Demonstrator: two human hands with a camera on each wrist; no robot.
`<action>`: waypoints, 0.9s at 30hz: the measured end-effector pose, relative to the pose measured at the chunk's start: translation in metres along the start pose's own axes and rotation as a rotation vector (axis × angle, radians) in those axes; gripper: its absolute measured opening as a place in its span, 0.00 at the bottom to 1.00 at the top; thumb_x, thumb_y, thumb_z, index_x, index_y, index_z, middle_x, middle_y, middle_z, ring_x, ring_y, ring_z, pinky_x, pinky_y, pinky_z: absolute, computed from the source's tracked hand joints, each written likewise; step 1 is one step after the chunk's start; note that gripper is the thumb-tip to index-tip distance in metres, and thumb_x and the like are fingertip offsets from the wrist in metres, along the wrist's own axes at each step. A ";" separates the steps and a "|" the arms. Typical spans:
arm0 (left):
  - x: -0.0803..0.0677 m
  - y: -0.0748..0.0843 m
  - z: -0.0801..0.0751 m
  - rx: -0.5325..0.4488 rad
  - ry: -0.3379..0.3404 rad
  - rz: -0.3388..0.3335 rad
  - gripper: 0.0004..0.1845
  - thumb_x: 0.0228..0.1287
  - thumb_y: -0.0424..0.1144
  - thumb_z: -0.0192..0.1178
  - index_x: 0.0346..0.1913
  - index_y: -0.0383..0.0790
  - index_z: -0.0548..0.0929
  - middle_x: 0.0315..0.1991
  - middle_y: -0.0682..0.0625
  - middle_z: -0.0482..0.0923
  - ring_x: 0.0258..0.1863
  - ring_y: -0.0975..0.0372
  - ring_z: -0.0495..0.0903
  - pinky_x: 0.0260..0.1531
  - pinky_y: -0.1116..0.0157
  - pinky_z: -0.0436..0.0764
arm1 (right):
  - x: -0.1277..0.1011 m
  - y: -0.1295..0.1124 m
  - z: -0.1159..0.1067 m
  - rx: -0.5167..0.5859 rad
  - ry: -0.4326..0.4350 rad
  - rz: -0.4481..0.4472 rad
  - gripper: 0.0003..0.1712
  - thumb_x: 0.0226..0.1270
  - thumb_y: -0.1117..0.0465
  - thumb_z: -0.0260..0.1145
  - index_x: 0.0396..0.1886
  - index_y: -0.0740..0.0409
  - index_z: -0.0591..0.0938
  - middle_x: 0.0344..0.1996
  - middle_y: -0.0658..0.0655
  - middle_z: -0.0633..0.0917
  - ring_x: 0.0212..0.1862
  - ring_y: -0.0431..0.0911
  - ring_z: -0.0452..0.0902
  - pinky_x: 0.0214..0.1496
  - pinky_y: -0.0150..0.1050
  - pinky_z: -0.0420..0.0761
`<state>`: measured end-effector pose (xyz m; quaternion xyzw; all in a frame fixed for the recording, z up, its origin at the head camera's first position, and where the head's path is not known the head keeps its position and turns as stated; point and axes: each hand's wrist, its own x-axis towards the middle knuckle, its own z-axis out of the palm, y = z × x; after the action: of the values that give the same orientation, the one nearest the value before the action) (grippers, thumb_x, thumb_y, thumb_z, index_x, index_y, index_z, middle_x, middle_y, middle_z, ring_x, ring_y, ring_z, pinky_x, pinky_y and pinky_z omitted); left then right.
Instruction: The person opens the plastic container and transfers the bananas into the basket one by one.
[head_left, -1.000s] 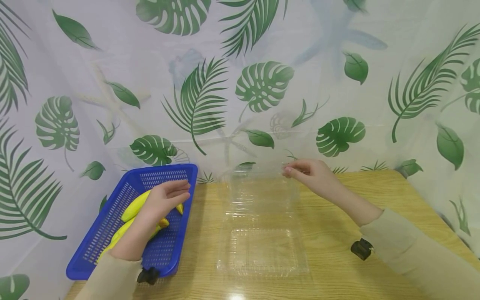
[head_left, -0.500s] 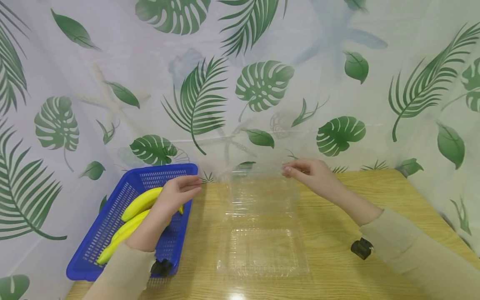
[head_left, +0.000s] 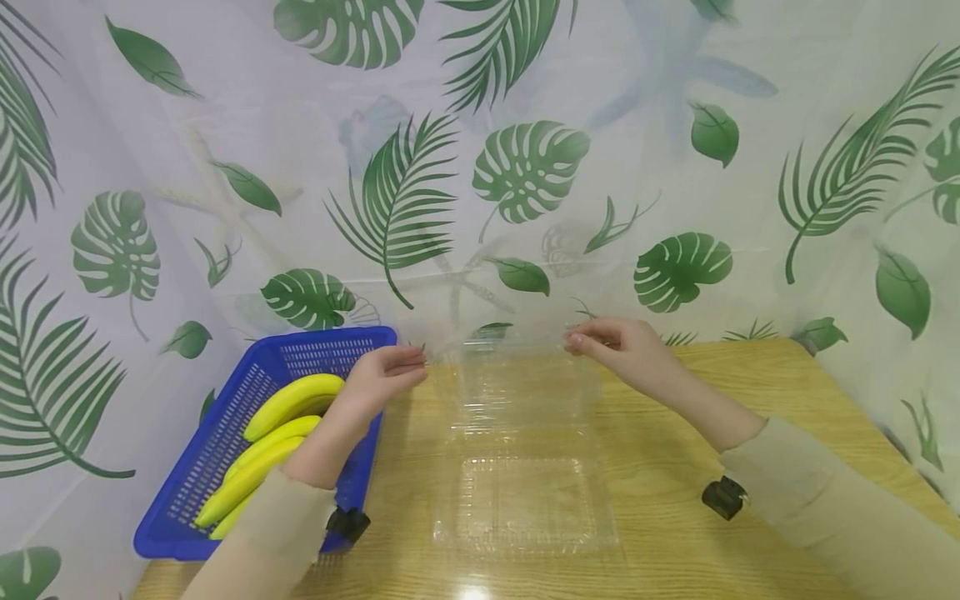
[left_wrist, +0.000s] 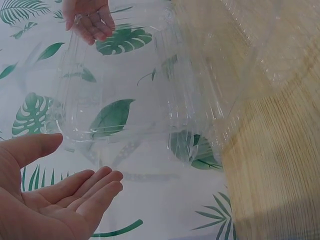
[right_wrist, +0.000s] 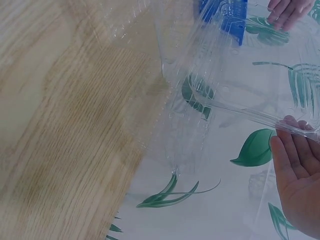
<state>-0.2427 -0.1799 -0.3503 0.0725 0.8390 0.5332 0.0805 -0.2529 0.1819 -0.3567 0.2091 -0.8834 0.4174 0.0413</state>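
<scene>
Clear clamshell box (head_left: 525, 450) lies open on the table (head_left: 750, 433), right of the blue basket (head_left: 225, 433). Right hand (head_left: 622, 346) pinches the raised lid's far corner; left hand (head_left: 382, 379), fingers spread and empty, hovers beside the lid's left edge. Risk: one-corner pinch on thin plastic could slip, dropping the lid.

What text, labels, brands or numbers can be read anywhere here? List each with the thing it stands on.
None: no readable text in any view.
The clear plastic container, the blue basket, the bananas and the wooden table show no print or stickers.
The backdrop curtain bears only leaf patterns.
The small black clips at the sleeves show no legible markings.
</scene>
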 end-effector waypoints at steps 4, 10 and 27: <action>0.003 0.001 0.005 0.004 -0.006 0.008 0.28 0.77 0.33 0.61 0.74 0.25 0.71 0.72 0.30 0.74 0.74 0.40 0.74 0.77 0.47 0.74 | 0.000 -0.001 0.000 0.007 -0.003 -0.001 0.19 0.84 0.53 0.61 0.58 0.63 0.88 0.50 0.62 0.92 0.56 0.58 0.89 0.64 0.58 0.87; 0.005 0.006 0.010 0.022 -0.003 0.010 0.27 0.77 0.35 0.61 0.73 0.27 0.73 0.72 0.30 0.75 0.74 0.40 0.74 0.77 0.46 0.74 | 0.000 0.000 0.000 -0.001 0.008 -0.012 0.18 0.84 0.55 0.61 0.57 0.63 0.88 0.49 0.63 0.93 0.54 0.58 0.89 0.63 0.59 0.88; 0.003 0.007 0.016 -0.013 -0.027 0.037 0.22 0.80 0.38 0.59 0.70 0.31 0.78 0.70 0.35 0.79 0.73 0.44 0.77 0.78 0.47 0.74 | -0.002 -0.004 -0.003 0.021 -0.010 -0.026 0.16 0.82 0.58 0.63 0.59 0.63 0.87 0.52 0.62 0.92 0.52 0.56 0.90 0.54 0.26 0.84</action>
<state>-0.2422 -0.1622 -0.3511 0.0948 0.8329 0.5389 0.0822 -0.2498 0.1829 -0.3523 0.2233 -0.8762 0.4252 0.0401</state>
